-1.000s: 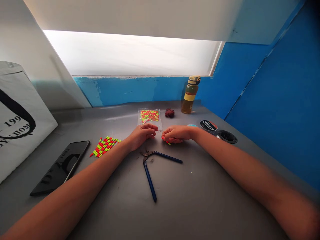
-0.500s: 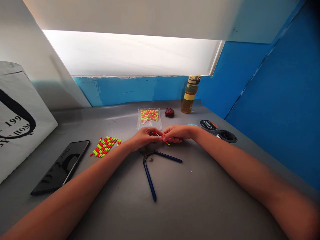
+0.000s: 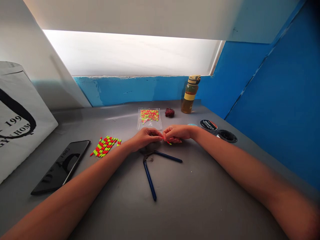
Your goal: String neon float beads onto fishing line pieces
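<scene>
Over the middle of the table, my left hand [image 3: 146,138] and my right hand [image 3: 176,134] meet at the fingertips. Both are closed in a pinch around a small red bead [image 3: 163,136]. A yellow-green bead [image 3: 170,143] pokes out below my right fingers; any line joining the two is too fine to make out. Just below my hands lie pliers with blue handles [image 3: 150,181], spread wide, their jaws partly hidden behind my left hand. A patch of red and yellow-green beads [image 3: 106,146] in rows lies left of my left wrist.
A clear bag of beads [image 3: 149,116] and a dark red ball of cord [image 3: 169,112] lie behind my hands. At the back stands a bottle [image 3: 190,96]. Spools [image 3: 226,136] and a round black label [image 3: 208,125] are at right; a phone [image 3: 61,166] and white bag [image 3: 22,123] at left.
My left fingertips have shifted very slightly, and more of the red bead shows between the two hands. Everything else has stayed in place.
</scene>
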Demonstrator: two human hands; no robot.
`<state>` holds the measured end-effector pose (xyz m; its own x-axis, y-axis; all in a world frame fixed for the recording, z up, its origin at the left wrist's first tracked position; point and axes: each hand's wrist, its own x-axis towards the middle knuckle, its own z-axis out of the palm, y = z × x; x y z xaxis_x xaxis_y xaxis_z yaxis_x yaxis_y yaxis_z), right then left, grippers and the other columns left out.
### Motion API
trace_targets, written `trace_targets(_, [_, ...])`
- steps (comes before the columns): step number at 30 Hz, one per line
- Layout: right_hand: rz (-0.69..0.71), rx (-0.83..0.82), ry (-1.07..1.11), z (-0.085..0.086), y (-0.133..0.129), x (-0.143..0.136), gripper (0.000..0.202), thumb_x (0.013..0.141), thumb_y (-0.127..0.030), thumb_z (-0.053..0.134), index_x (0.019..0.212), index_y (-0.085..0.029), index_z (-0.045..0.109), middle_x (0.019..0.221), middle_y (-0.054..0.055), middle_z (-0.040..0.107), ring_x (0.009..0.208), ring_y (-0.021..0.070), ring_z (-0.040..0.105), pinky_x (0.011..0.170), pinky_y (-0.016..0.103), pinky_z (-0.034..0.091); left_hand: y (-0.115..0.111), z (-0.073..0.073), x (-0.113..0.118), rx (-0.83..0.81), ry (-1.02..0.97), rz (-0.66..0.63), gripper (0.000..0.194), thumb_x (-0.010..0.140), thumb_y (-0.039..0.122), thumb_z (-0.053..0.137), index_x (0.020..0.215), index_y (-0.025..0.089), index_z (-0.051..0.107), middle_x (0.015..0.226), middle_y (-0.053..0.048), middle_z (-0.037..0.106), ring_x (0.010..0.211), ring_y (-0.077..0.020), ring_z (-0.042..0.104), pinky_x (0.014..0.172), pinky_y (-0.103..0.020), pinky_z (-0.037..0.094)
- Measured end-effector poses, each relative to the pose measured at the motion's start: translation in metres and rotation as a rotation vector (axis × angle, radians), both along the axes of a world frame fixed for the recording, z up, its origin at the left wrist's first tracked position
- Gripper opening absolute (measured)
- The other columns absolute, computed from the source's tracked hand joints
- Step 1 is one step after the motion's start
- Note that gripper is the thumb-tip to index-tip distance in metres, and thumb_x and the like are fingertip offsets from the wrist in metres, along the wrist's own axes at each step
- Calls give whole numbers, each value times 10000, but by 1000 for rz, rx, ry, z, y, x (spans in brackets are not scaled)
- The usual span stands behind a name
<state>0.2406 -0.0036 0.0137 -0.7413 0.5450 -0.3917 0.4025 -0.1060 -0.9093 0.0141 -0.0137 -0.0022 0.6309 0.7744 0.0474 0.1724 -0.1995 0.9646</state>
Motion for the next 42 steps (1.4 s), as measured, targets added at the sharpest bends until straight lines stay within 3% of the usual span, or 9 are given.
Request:
trace_targets(7, [42, 19, 11, 1, 0, 3, 63, 735, -191, 587, 708, -174, 533, 483, -56, 461, 431, 80, 366, 384, 187, 264, 0, 3, -2, -104, -18, 95, 235, 726, 386, 786, 858, 194, 764, 863, -51, 714, 734, -156, 578, 624, -260, 390])
trace_targets(11, [59, -3, 31, 2, -1, 2, 122, 781, -253, 662, 812, -168, 581, 533, -61, 467, 450, 75, 368, 394, 183, 264, 2, 3, -4, -115, -13, 116, 268, 708, 404, 800, 866, 191, 764, 858, -44, 712, 751, -156, 572, 647, -266, 387])
trace_targets(15, [-12, -69, 82, 5, -3, 1, 254, 811, -378, 723, 880, -184, 575, 551, -82, 412, 446, 68, 333, 387, 182, 248, 2, 3, -5, -133, -38, 80, 282, 686, 400, 813, 865, 188, 758, 923, -42, 726, 807, -164, 592, 713, -279, 405])
trace_targets(18, [-58, -83, 110, 4, -2, 1, 246, 807, -349, 737, 820, -177, 562, 543, -88, 371, 442, 62, 307, 380, 184, 238, 1, 2, -4, -137, -31, 77, 289, 685, 396, 816, 876, 188, 755, 943, -39, 724, 805, -159, 590, 717, -279, 404])
trace_targets(21, [-37, -85, 118, 3, -1, 2, 218, 800, -298, 730, 765, -169, 558, 555, -78, 384, 454, 64, 321, 382, 189, 256, 3, 1, -4, -178, -104, 120, 277, 694, 385, 815, 854, 172, 740, 876, -42, 702, 785, -156, 586, 730, -282, 418])
trace_targets(26, [-18, -75, 125, 2, 0, 3, 223, 781, -237, 709, 676, -163, 526, 560, -62, 421, 455, 64, 333, 380, 194, 274, 7, 7, -7, -411, -404, 152, 288, 815, 449, 695, 806, 162, 671, 682, -8, 589, 635, -118, 524, 653, -262, 422])
trace_targets(30, [-24, -81, 115, 2, 0, 4, 237, 789, -266, 730, 693, -164, 539, 524, -66, 433, 443, 63, 337, 388, 188, 282, 6, 12, -9, -434, -353, 158, 360, 859, 514, 612, 941, 172, 689, 557, 24, 487, 533, -116, 450, 561, -254, 376])
trace_targets(37, [26, -66, 103, -1, 2, 6, 230, 804, -288, 739, 716, -164, 566, 494, -60, 449, 444, 69, 342, 394, 184, 275, 8, 8, -7, -445, -403, 146, 364, 838, 470, 665, 993, 145, 718, 902, -74, 648, 731, -139, 567, 687, -280, 453])
trace_targets(42, [-8, -75, 99, 1, 1, 4, 260, 811, -290, 730, 709, -176, 520, 498, -68, 434, 442, 69, 341, 392, 184, 275, 6, 5, -5, -261, -214, 97, 298, 771, 429, 750, 849, 142, 748, 951, -92, 677, 815, -163, 589, 719, -286, 457])
